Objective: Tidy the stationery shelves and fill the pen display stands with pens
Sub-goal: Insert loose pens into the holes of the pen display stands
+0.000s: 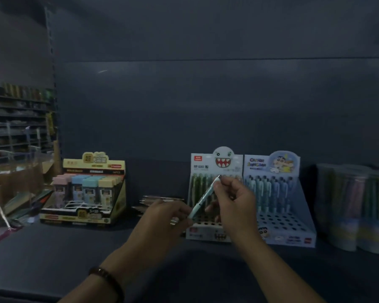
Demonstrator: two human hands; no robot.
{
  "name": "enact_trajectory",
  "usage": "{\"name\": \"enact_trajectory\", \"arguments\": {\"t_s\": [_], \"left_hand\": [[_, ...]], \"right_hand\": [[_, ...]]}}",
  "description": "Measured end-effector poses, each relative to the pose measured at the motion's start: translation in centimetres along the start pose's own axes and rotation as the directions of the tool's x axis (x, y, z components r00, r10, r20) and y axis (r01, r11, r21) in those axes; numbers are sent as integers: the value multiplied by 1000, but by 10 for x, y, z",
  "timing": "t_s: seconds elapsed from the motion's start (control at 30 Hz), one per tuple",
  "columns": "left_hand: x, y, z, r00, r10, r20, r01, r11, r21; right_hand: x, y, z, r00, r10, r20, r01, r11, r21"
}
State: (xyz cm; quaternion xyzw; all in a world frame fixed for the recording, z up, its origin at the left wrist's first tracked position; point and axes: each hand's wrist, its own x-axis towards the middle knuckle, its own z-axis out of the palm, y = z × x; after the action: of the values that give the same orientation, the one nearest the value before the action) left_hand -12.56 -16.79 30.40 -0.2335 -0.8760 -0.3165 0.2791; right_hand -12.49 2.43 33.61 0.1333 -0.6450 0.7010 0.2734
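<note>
A light blue pen [204,196] slants in front of the white monster-face pen stand [206,169]. My right hand [236,202] pinches its upper tip and my left hand [162,219] grips its lower end. That stand holds a back row of green pens, and its front holes lie partly behind my hands. To its right the blue cartoon pen stand [284,217] carries a back row of blue pens above several empty holes. A small pile of loose pens [162,199] lies on the dark shelf [74,259] behind my left hand.
A yellow display box of pastel erasers [85,191] stands at the left. Clear packs of pens [354,206] stand at the far right. A red pen [2,235] and clutter lie past the shelf's left edge. The dark back panel [206,106] rises behind.
</note>
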Motion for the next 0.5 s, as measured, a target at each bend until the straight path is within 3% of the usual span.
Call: {"name": "enact_trajectory", "arguments": {"t_s": [0.17,0.3,0.4,0.5], "left_hand": [[24,44,28,1000,12,29,-10,997,-76],[44,75,54,994,99,45,-94,989,-113],[56,85,72,983,182,34,-182,983,9],[61,84,93,934,354,52,-358,920,158]], "right_hand": [[25,-14,-51,992,-124,-13,122,986,-118],[53,-19,-93,968,-249,-17,239,944,-227],[77,-13,-120,954,-299,4,281,892,-354],[94,-4,-139,935,-353,43,330,817,-473]]}}
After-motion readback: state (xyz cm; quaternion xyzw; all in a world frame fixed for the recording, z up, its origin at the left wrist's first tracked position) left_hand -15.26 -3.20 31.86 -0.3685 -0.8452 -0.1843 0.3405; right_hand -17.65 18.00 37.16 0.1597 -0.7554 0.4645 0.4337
